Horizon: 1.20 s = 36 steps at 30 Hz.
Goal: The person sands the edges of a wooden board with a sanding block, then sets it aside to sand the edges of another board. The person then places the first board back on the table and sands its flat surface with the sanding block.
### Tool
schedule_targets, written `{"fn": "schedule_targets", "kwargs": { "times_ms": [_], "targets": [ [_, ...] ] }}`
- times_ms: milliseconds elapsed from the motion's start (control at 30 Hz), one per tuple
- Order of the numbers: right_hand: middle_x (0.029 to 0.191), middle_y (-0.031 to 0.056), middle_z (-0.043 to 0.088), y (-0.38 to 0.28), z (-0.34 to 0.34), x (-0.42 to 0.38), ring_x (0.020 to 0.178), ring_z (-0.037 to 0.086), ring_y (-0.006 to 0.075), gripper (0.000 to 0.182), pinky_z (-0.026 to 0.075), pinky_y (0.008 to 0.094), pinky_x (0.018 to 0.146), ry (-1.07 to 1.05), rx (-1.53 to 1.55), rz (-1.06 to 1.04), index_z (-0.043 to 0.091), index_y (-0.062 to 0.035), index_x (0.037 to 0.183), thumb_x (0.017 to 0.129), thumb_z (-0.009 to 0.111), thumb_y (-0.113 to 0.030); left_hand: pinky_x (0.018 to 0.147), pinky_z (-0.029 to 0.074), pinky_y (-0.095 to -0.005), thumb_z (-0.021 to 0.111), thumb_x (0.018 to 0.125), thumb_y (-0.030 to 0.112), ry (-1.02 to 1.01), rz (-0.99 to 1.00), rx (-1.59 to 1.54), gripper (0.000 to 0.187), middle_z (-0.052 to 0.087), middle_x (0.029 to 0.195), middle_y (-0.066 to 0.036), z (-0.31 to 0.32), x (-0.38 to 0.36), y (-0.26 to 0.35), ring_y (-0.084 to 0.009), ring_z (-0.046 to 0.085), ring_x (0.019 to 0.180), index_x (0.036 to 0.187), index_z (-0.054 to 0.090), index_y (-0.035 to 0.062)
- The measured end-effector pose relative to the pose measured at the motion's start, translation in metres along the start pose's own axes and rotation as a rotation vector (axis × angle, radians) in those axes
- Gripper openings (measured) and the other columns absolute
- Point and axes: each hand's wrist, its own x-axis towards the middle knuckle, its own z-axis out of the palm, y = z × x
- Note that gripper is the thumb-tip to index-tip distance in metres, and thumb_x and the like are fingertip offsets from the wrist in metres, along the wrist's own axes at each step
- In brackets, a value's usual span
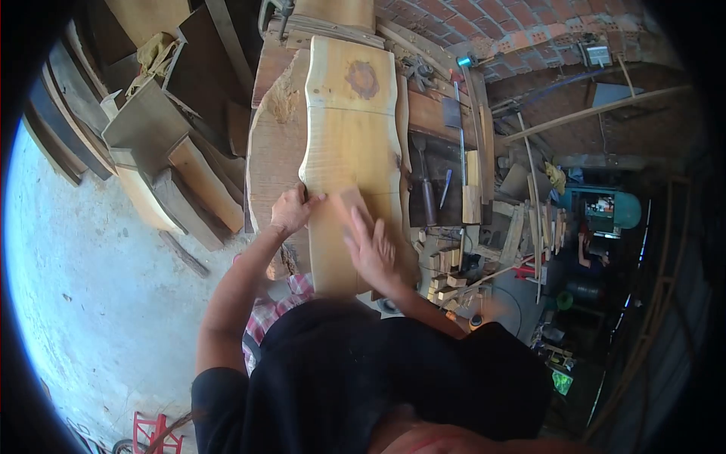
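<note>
A long pale wooden board (352, 144) with wavy edges and a dark knot near its far end lies on the workbench (276, 151). At the board's left edge is my left hand (293, 209), its fingers bent around something small and dark that I cannot make out. My right hand (372, 248) lies on the near half of the board, its fingers on a small light-brown block (352, 206) that rests flat on the wood. The block is slightly blurred, and the palm hides its near end.
Right of the board lie a chisel (427, 189), a blue pen (446, 183) and wood strips (473, 178). A clamp (285, 13) is at the bench's far end. Wood pieces (151, 129) lean at the left. Small blocks (446, 278) stand at the lower right.
</note>
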Motion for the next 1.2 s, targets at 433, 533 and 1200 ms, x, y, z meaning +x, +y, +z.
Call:
{"fn": "schedule_targets", "kwargs": {
  "times_ms": [433, 533, 1200],
  "targets": [
    [0.122, 0.0268, 0.048, 0.031, -0.057, 0.429, 0.101, 0.061, 0.0402, 0.079, 0.048, 0.0453, 0.088, 0.189, -0.056, 0.138, 0.016, -0.0311, 0.150, 0.087, 0.062, -0.037, 0.089, 0.046, -0.0479, 0.057, 0.086, 0.054, -0.011, -0.089, 0.145, 0.059, 0.065, 0.099, -0.024, -0.008, -0.011, 0.018, -0.0390, 0.062, 0.100, 0.105, 0.055, -0.0019],
    [0.114, 0.0276, 0.048, 0.021, -0.045, 0.336, 0.096, 0.060, 0.0427, 0.078, 0.049, 0.0481, 0.082, 0.149, -0.023, 0.043, 0.016, -0.0312, 0.150, 0.087, 0.061, -0.037, 0.088, 0.046, -0.0484, 0.053, 0.088, 0.056, -0.022, -0.051, 0.131, 0.058, 0.066, 0.097, -0.023, -0.002, -0.008, 0.010, -0.0386, 0.063, 0.099, 0.102, 0.057, -0.0010],
    [0.114, 0.0303, 0.047, -0.040, -0.055, 0.384, 0.095, 0.061, 0.0416, 0.080, 0.050, 0.0469, 0.079, 0.088, 0.045, -0.090, 0.013, -0.0285, 0.151, 0.087, 0.062, -0.030, 0.086, 0.044, -0.0519, 0.025, 0.098, 0.057, 0.123, -0.024, -0.059, 0.066, 0.064, 0.089, -0.028, 0.007, -0.007, -0.002, -0.0442, 0.060, 0.095, 0.100, 0.058, 0.0010]
  ]
}}
